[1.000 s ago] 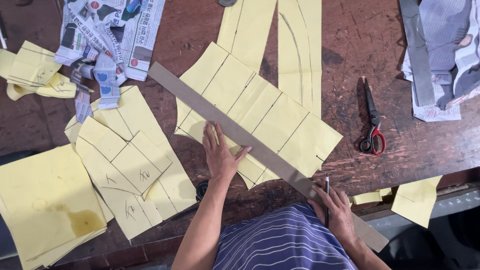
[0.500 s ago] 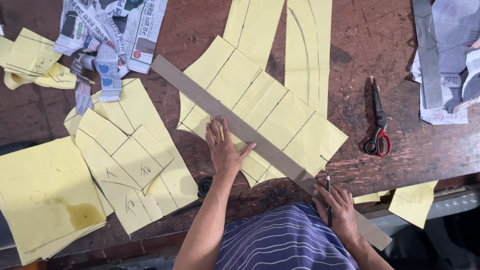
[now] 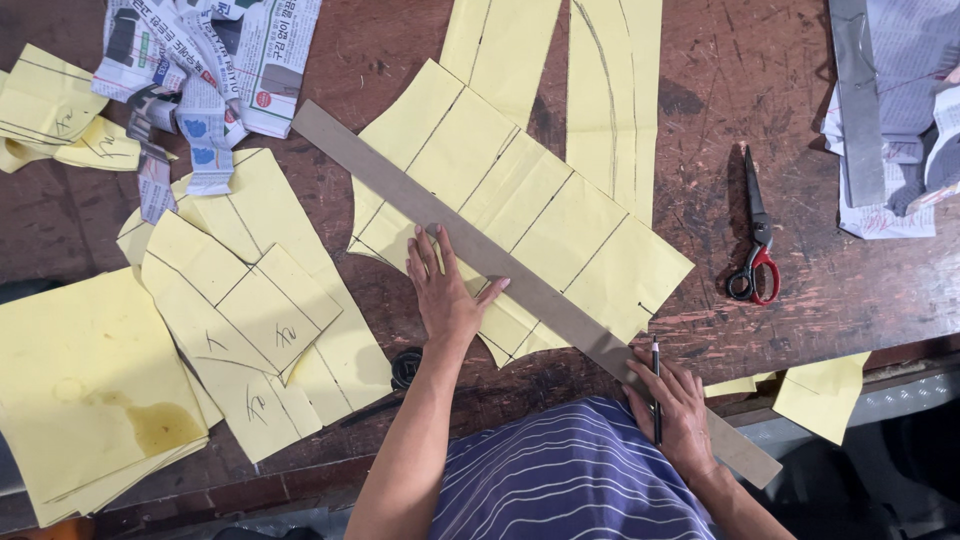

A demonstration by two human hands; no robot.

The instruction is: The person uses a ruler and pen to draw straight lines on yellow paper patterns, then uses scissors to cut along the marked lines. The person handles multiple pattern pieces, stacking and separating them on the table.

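So the long flat brown straightedge [image 3: 520, 285] is lying diagonally across the worn dark wooden surface [image 3: 760, 80], running from about 10 o'clock down to 4 o'clock, right over the big yellow paper pattern piece with pencilled lines [image 3: 540, 190]. The left hand [image 3: 445, 290] is pressing flat on it near the middle, fingers spread and pointing toward 12 o'clock, palm down, not gripping anything, just pinning the straightedge and paper. The right hand [image 3: 680, 405] is sitting at the straightedge's lower end, around 5 o'clock from the left one, pinching a thin dark pencil [image 3: 656, 385] with the tip pointing up toward 12 o'clock, just beside the straightedge's edge.

Off at 3 o'clock the red-handled scissors [image 3: 755, 240] are lying well apart from both hands. At 9 o'clock a pile of smaller yellow paper pieces [image 3: 250, 310] is overlapping, with crumpled newspaper [image 3: 210, 70] at 11 o'clock.

Compared with half a second ago, not much is changing: both hands are staying on the same spots, and the whole scene is just sliding a touch to the right in view.
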